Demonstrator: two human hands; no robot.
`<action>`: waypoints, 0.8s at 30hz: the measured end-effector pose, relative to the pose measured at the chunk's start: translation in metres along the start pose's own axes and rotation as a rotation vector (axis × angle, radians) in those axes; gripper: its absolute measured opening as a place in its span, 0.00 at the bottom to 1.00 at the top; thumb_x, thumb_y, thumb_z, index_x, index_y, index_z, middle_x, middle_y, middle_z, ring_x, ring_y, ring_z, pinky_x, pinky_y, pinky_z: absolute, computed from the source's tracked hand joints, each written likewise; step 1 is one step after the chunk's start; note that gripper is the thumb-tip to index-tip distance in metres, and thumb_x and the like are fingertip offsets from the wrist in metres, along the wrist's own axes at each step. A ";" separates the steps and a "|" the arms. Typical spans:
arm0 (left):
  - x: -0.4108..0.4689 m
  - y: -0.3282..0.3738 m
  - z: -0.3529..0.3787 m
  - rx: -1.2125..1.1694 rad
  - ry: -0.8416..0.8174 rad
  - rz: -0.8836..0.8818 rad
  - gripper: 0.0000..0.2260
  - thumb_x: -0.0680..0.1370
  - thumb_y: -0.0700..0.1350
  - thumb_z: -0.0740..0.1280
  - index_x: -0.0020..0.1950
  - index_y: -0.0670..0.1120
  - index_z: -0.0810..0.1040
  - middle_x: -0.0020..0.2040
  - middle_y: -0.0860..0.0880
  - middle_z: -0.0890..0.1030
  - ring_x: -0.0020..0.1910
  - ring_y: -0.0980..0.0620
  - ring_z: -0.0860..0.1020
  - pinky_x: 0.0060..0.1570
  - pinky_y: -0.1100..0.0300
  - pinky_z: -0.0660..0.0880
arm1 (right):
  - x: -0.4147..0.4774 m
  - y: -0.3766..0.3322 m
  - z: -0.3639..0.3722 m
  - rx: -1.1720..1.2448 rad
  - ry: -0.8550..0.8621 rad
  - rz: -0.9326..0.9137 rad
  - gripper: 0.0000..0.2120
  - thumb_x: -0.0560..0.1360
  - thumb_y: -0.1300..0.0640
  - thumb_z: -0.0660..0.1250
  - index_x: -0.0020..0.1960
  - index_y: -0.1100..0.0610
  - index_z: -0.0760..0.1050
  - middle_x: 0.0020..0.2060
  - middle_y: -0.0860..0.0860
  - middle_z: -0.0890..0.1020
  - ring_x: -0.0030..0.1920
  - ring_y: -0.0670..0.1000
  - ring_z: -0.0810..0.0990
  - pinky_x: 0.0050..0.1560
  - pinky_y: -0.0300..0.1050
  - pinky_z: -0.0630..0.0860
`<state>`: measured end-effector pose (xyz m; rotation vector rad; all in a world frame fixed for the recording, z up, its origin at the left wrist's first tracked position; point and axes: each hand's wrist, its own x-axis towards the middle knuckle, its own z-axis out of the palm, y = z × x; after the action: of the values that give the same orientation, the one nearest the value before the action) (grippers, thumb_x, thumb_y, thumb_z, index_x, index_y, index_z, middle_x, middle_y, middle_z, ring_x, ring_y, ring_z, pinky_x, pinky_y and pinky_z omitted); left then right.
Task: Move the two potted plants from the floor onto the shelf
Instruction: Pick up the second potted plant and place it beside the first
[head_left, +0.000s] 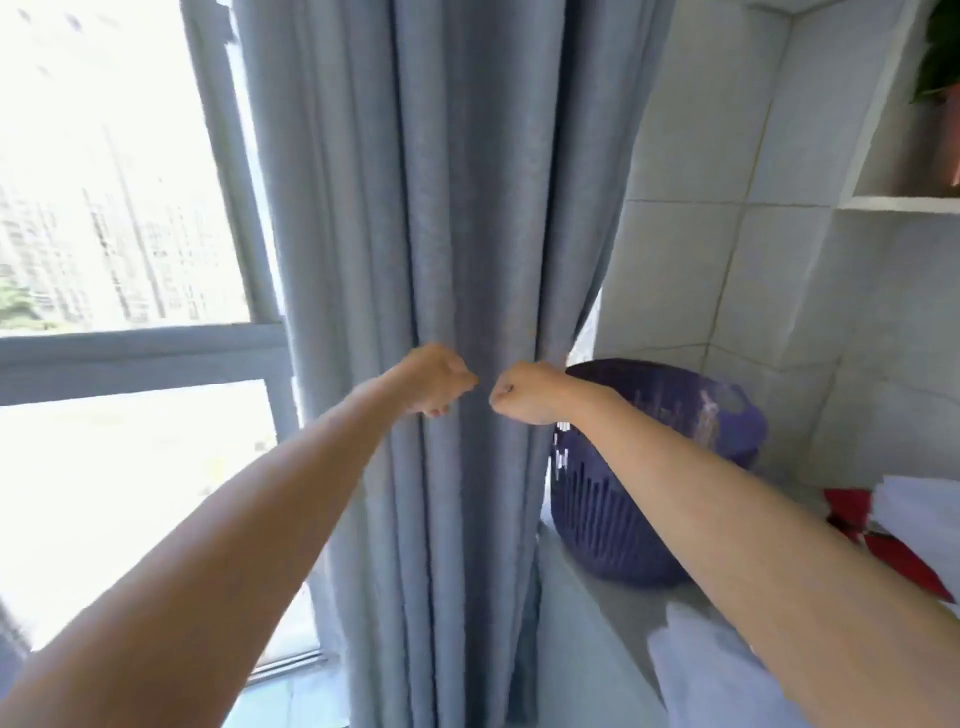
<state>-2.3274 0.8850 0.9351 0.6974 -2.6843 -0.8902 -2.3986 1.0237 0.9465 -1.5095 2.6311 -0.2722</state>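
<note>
Both arms reach forward in front of a grey-blue curtain (457, 208). My left hand (434, 382) and my right hand (527, 392) are closed into fists, knuckles almost touching, with nothing visibly held. At the upper right edge a potted plant (943, 104) with green leaves and a reddish pot stands on a white shelf (904, 203); only part of it shows. No second plant or floor pot is in view.
A purple slatted basket (649, 467) sits on a white counter (587, 623) to the right of the curtain. Red and white items (893, 540) lie further right. A bright window (104, 182) fills the left side; tiled wall (727, 234) behind.
</note>
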 end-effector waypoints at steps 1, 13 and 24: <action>-0.022 -0.025 -0.015 0.012 0.025 -0.041 0.09 0.79 0.45 0.62 0.40 0.45 0.77 0.35 0.47 0.78 0.29 0.50 0.76 0.25 0.65 0.73 | 0.007 -0.029 0.012 0.021 -0.022 -0.042 0.17 0.76 0.58 0.58 0.28 0.55 0.65 0.32 0.55 0.72 0.42 0.51 0.70 0.37 0.44 0.65; -0.365 -0.300 -0.200 0.170 0.386 -0.633 0.14 0.76 0.47 0.62 0.49 0.38 0.81 0.46 0.39 0.83 0.42 0.43 0.81 0.44 0.50 0.78 | 0.002 -0.450 0.150 0.129 -0.279 -0.680 0.16 0.77 0.55 0.61 0.57 0.62 0.80 0.53 0.59 0.84 0.54 0.58 0.80 0.52 0.45 0.74; -0.730 -0.476 -0.329 0.160 0.641 -1.115 0.12 0.75 0.49 0.62 0.39 0.42 0.79 0.43 0.44 0.81 0.43 0.43 0.80 0.42 0.55 0.74 | -0.145 -0.852 0.266 0.115 -0.383 -1.162 0.15 0.77 0.57 0.61 0.59 0.61 0.79 0.58 0.60 0.81 0.58 0.60 0.79 0.57 0.47 0.75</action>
<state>-1.4081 0.7540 0.8570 2.1488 -1.6731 -0.4564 -1.5591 0.7002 0.8567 -2.5207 1.1965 -0.1610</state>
